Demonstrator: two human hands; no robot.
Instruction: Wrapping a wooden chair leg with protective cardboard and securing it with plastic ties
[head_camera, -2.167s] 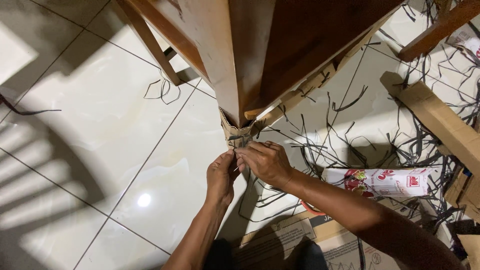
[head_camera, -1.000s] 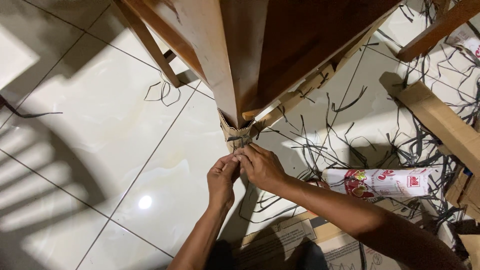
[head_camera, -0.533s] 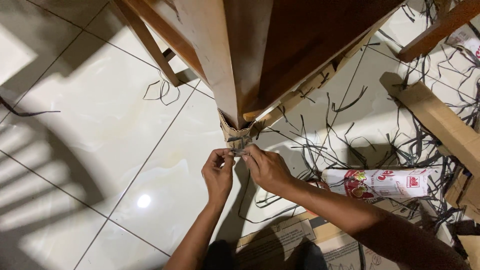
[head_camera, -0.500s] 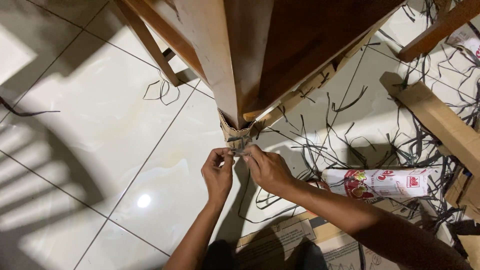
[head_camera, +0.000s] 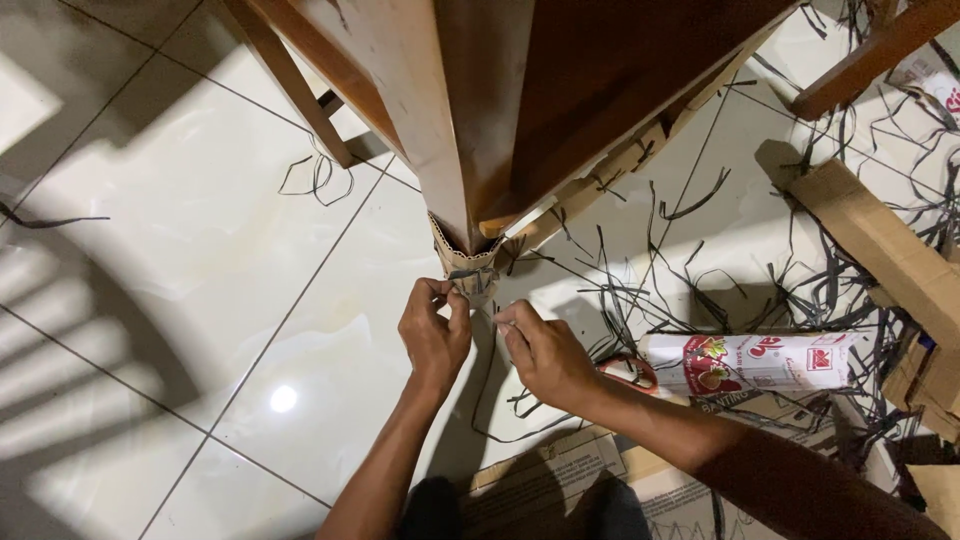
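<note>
A wooden furniture leg (head_camera: 425, 110) stands on the tiled floor, its foot wrapped in brown corrugated cardboard (head_camera: 462, 262). My left hand (head_camera: 433, 335) pinches the lower edge of that cardboard wrap. My right hand (head_camera: 540, 350) is close beside it, fingers curled around a thin dark strap (head_camera: 484, 390) that hangs down from the wrap and curves across the floor. Both hands sit just below the leg's foot.
Several loose black plastic straps (head_camera: 690, 250) litter the floor to the right. A white carton with red fruit pictures (head_camera: 750, 362) lies near my right forearm. Cardboard pieces (head_camera: 880, 240) and flattened boxes (head_camera: 560, 480) lie around. Another wooden leg (head_camera: 290, 80) stands at upper left.
My hands have shifted slightly apart and lower on the cardboard wrap; the right hand has drawn back a little to the right with the strap.
</note>
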